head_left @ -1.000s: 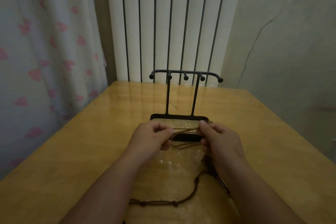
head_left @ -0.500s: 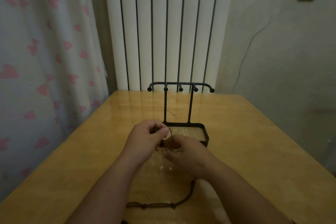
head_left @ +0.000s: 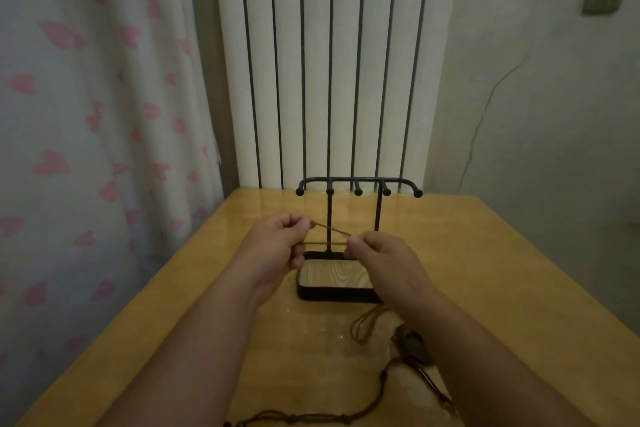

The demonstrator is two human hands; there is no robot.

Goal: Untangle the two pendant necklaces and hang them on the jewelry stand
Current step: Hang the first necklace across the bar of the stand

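item: tan cord held taut before the stand, ready to hang

hands: left hand (head_left: 277, 246) and right hand (head_left: 384, 263) are both curled, each pinching one end of a loop of the thin tan cord necklace (head_left: 332, 230). two strands run taut between them, in the air in front of the posts of the black metal jewelry stand (head_left: 358, 181).

rest of the cords: a slack tan loop lies on the glossy yellow wooden table (head_left: 502, 270) under the right forearm, just beside the dark pendant (head_left: 414, 347). the dark brown knotted cord necklace (head_left: 311, 419) trails along the near edge. whether the two cords still cross cannot be told.

handling, as judged: keep the loop spread wide, lift it above the ball-tipped hooks, then lower it behind one ball. watch the trailing end. if the pendant drags with it, stop and free the crossing first.

edges and room: the stand's black-rimmed base tray (head_left: 332, 295) sits right under the hands. the pale curtain with pink hearts (head_left: 86, 149) hangs near the table's left edge, and the white ribbed radiator (head_left: 346, 62) is just behind the stand. there is open tabletop to the right, and free air above the hooks.
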